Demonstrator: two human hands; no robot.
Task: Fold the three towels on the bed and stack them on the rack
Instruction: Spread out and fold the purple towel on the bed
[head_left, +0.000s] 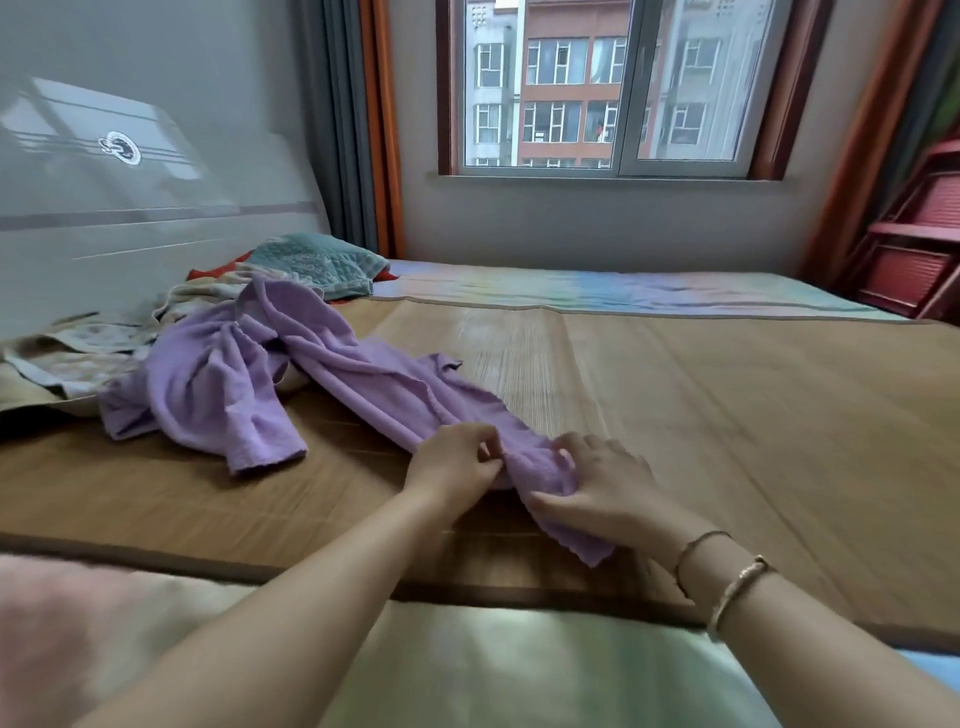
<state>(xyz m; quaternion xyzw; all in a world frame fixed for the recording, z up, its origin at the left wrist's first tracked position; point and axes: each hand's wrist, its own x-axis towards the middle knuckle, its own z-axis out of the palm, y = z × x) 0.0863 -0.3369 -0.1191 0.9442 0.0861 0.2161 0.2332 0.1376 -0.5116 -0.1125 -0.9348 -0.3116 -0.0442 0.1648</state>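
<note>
A crumpled purple towel (249, 379) stretches across the bamboo mat (727, 405) from the left toward the near middle. My left hand (457, 460) pinches the towel's near end with curled fingers. My right hand (602, 486) grips the same end just to the right, thumb under the cloth. A pale patterned towel (78, 353) lies rumpled behind the purple one at the left. A teal quilted cloth (317, 265) sits further back by the headboard, with a bit of red fabric under it.
A white headboard (130, 197) runs along the left. A window (613, 88) and curtains fill the far wall. A red rack (914, 244) stands at the far right beside the bed. A pastel sheet (597, 293) shows beyond the mat.
</note>
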